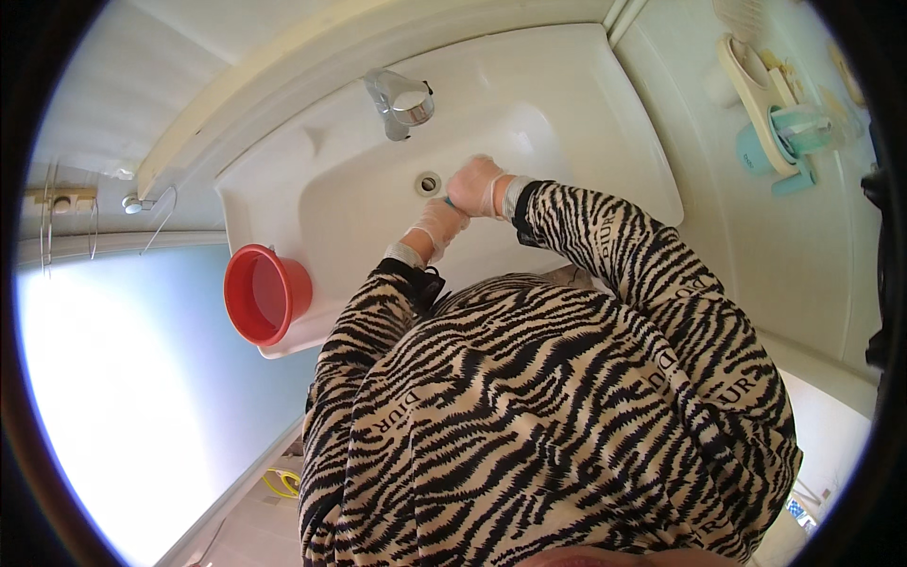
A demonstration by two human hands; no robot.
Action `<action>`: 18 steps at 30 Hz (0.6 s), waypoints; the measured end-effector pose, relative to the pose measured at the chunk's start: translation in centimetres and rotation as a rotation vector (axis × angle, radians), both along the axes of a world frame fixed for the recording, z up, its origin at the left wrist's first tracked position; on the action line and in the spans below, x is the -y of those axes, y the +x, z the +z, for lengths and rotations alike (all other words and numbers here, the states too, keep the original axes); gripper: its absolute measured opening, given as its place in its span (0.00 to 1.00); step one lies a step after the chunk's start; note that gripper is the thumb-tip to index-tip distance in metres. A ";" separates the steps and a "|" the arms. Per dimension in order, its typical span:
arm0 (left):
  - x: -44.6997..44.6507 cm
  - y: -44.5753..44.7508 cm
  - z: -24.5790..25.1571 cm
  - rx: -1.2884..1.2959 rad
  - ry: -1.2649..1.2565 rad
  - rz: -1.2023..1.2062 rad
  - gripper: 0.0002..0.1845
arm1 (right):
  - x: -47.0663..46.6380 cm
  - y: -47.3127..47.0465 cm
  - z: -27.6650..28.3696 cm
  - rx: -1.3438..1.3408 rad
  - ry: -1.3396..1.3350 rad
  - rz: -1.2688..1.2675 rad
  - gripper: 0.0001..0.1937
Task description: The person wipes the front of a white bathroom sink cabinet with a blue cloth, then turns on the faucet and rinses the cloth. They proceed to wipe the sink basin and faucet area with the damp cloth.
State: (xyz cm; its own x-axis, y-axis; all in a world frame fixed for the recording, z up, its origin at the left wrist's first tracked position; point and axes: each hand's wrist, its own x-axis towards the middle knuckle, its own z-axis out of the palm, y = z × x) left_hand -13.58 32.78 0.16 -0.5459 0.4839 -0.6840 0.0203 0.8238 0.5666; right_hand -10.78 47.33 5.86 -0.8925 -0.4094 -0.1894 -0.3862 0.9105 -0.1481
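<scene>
Both my hands wear clear plastic gloves and meet over the basin of a white washbasin [368, 191]. My right hand [476, 187] is curled into a fist just right of the metal drain [428, 184]. Below and to its left, my left hand [438, 221] is closed too, its fingers against the right hand. Between the two fists shows a tiny bit of a teal thing [449, 202]; the fingers hide the rest, so its kind is unclear. Behind the drain stands a chrome faucet [412, 108].
A red plastic bucket [300, 289] sits on the basin's left rim. On the right wall, a cream holder [758, 106] carries a teal cup [755, 150]. A frosted panel [262, 283] borders the left, with a wire hook [164, 218] above it.
</scene>
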 end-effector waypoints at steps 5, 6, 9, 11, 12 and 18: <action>0.4 1.3 4.5 0.398 0.126 0.448 0.10 | 0.0 0.2 0.2 -0.055 -0.028 0.019 0.07; 0.6 1.6 5.1 0.460 0.168 0.496 0.08 | 0.0 0.2 0.0 -0.069 -0.019 0.010 0.07; 0.9 1.9 5.4 0.567 0.268 0.583 0.08 | -0.3 0.3 -0.3 -0.066 -0.063 0.053 0.07; 0.9 1.9 4.7 0.578 0.290 0.578 0.08 | -0.4 0.3 -0.6 -0.071 -0.067 0.046 0.07; 0.8 1.8 4.3 0.555 0.292 0.551 0.07 | -0.5 0.3 -0.6 -0.077 -0.059 0.041 0.07; 1.0 -0.3 4.3 -0.172 0.164 0.050 0.19 | -0.3 0.0 -0.8 0.004 -0.138 -0.160 0.06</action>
State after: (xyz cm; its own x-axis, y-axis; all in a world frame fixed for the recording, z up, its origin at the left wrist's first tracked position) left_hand -13.83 31.77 4.48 -0.6738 0.5503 -0.4931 0.0899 0.7234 0.6845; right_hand -10.82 47.61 5.11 -0.9475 -0.2849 -0.1450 -0.2377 0.9312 -0.2765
